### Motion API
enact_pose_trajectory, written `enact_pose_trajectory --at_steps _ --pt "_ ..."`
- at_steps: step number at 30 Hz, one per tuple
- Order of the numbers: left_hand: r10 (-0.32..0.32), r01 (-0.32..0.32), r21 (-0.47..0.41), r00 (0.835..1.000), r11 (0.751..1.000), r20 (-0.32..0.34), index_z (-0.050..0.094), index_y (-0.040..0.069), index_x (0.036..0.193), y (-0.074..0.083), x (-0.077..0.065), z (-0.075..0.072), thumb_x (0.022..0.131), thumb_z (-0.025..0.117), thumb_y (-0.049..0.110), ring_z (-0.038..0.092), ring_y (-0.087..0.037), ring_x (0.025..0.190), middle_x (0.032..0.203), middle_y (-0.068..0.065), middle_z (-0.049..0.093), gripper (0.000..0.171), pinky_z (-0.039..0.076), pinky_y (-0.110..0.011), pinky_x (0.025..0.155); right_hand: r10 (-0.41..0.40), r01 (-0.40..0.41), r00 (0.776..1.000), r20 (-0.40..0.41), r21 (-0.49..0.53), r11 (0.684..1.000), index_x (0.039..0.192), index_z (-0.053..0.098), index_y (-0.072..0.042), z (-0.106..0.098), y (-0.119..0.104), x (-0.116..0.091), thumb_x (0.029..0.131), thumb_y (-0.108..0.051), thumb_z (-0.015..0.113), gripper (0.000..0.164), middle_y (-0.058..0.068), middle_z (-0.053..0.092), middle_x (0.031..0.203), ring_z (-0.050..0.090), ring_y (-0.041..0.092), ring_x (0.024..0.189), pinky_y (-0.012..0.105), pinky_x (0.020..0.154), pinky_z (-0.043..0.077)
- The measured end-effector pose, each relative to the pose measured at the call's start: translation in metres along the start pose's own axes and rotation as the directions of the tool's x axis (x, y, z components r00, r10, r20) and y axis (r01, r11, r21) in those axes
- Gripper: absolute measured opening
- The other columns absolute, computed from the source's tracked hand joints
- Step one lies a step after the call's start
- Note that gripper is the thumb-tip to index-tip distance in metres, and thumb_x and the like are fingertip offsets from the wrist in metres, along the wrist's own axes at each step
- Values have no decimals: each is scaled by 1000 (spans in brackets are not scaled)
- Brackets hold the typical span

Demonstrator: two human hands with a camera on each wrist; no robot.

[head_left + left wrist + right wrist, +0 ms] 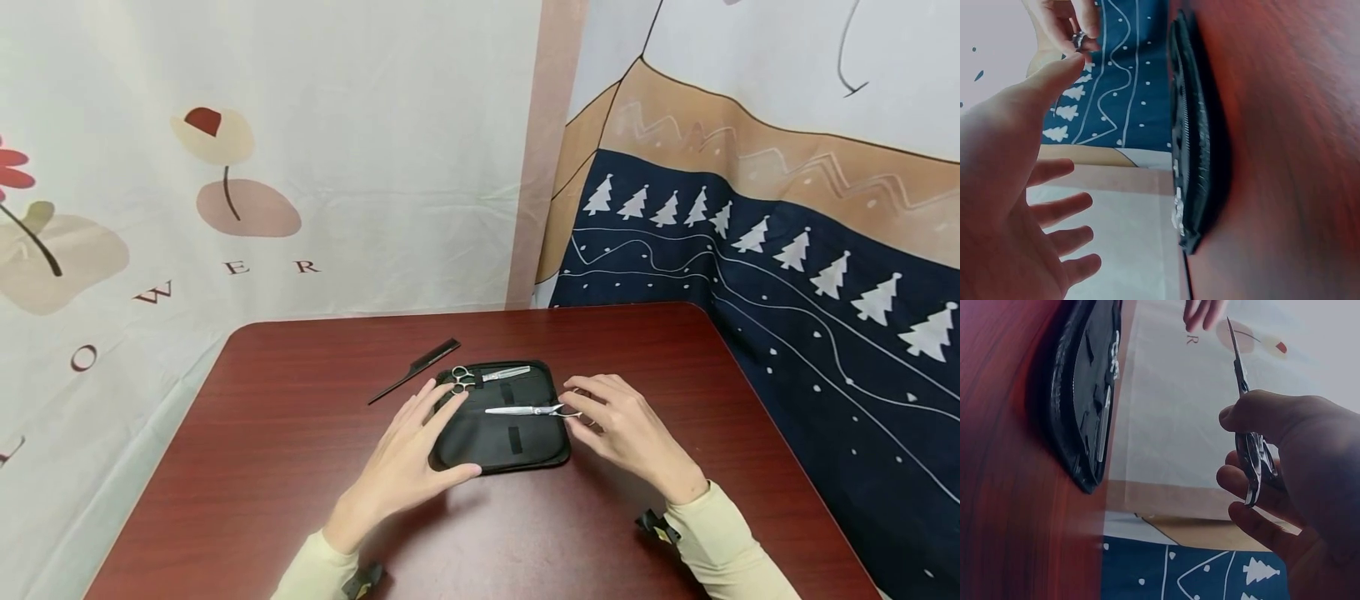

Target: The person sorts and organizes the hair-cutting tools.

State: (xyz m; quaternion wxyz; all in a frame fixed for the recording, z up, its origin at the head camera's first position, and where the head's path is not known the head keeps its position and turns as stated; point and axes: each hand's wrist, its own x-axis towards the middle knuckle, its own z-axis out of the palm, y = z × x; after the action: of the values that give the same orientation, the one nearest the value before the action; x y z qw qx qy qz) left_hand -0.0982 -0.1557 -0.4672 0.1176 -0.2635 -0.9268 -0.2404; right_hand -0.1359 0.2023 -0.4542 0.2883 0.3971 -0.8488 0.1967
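My right hand (626,421) grips a pair of silver hairdressing scissors (525,410) by the handles, thumb and fingers around them. The blades point left over the black zip case (480,437); in the right wrist view the scissors (1252,465) are raised above it. My left hand (408,454) is spread over the case's left side, its fingers holding nothing; the left wrist view shows them apart from the case (1194,144). A second pair of silver scissors (504,375) lies in the case near its far edge, its finger rings toward my left fingertips.
A black tail comb (427,360) lies on the reddish-brown table (300,400), beyond the case's far left corner. Small black elastic loops (515,440) show inside the case. Patterned cloths (420,167) hang behind and to the right of the table.
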Motion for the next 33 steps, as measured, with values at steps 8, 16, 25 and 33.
enact_pose_trajectory --at_steps 8,16,25,33 --pt "-8 7 23 999 1000 35 56 13 166 -11 -6 6 84 96 53 46 -46 165 165 -19 60 99 42 -65 132 11 -11 999 -32 -5 1000 113 84 -7 -2 7 -1 78 1 92 36 13 82 117 75 25 96 44 85 64" --pt "-88 90 -11 988 996 128 58 5 162 -19 -8 11 88 95 51 49 -50 162 166 -21 59 95 44 -68 131 37 -37 999 -19 -20 999 114 84 -9 -4 12 -3 79 -1 92 36 14 82 117 76 27 98 45 86 64" --pt "-165 176 -38 966 984 197 53 -2 164 -26 -11 16 86 95 55 59 -44 154 168 -22 57 105 52 -61 125 49 -49 999 -16 -14 999 113 84 -10 -4 13 -4 79 -1 92 36 13 82 118 74 23 95 44 83 63" --pt "-217 232 -32 944 972 248 52 -1 165 -30 -11 19 88 93 56 64 -43 149 173 -18 52 104 57 -60 118 48 -48 999 -22 -10 999 113 84 -9 -4 12 -3 79 -2 93 36 13 82 117 76 26 97 45 84 64"
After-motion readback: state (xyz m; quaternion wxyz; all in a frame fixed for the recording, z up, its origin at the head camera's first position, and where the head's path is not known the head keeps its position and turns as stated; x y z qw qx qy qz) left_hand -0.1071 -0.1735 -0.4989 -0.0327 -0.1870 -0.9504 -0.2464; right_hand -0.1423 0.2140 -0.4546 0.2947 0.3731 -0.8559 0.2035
